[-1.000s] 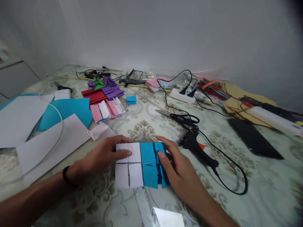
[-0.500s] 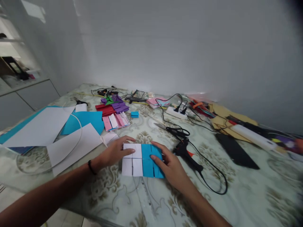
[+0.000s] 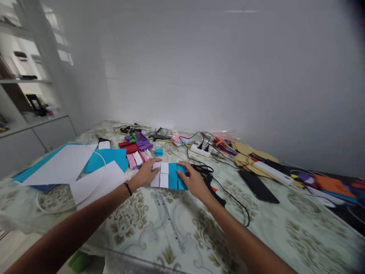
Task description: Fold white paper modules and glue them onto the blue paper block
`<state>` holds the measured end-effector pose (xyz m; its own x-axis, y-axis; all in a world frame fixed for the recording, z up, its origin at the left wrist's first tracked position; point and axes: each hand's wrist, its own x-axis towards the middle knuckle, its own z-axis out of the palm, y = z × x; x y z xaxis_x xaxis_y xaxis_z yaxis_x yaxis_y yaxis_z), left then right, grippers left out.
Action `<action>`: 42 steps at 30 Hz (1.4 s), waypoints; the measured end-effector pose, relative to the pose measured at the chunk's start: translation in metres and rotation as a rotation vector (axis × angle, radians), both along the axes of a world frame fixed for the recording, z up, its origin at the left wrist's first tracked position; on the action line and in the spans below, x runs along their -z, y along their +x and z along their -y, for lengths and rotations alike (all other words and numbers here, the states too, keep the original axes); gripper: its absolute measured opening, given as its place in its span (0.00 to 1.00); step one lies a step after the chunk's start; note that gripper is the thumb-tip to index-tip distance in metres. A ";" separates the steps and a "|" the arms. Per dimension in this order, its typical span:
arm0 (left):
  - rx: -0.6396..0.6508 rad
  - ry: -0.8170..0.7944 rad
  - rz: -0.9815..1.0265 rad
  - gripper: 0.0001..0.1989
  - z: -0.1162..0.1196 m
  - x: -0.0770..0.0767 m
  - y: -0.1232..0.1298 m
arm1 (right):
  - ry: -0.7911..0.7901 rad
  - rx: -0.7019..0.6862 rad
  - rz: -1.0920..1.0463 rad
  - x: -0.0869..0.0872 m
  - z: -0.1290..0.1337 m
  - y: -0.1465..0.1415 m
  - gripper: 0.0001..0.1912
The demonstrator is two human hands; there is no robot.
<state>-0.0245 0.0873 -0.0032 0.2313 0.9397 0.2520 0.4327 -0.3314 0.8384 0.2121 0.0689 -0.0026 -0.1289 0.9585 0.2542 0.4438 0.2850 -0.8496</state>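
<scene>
In the head view, a clear plastic strip lies nearest us on the patterned tabletop. Just beyond, our left hand pinches the white end of a white-and-blue slitted paper panel between its fingers, while our right hand grips the blue end, thumb on top. Uneven pulling could tear it at the slits, we judge. Beside our right wrist, the black plastic glue gun could burn us if hot, or a sideways sweep might snag its looping black cord.

text/labels: none legible | brands: none legible | numbers/signs: none legible
</scene>
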 end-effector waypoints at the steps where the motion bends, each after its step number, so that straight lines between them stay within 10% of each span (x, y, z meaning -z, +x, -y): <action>1: -0.007 0.029 -0.016 0.17 -0.004 -0.002 0.000 | -0.006 -0.006 0.016 -0.002 -0.007 0.000 0.15; 9: 0.122 0.089 -0.057 0.30 0.017 -0.010 0.001 | -0.032 -0.041 -0.149 -0.016 -0.009 -0.014 0.20; 19: 0.344 0.133 0.146 0.38 0.132 -0.008 0.028 | -0.296 -0.454 -0.561 -0.006 0.112 -0.082 0.35; 26: 0.487 0.068 0.197 0.30 0.179 -0.024 0.028 | -0.660 -0.551 -1.030 -0.003 0.176 -0.066 0.33; 32: 0.656 0.213 0.092 0.29 0.193 -0.051 0.049 | -0.616 -0.705 -0.858 -0.022 0.200 -0.025 0.47; 38: 0.893 0.356 -0.139 0.43 0.216 -0.061 0.061 | -0.267 -0.933 -0.607 -0.062 0.208 0.018 0.18; 42: 0.989 0.234 -0.299 0.49 0.231 -0.054 0.076 | -0.348 -0.972 -0.574 -0.046 0.221 0.034 0.10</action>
<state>0.0511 -0.1436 0.0510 0.9494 0.2349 0.2085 0.0607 -0.7885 0.6121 0.2465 -0.1519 0.0432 -0.7943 0.5503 0.2574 -0.3044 0.0063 -0.9525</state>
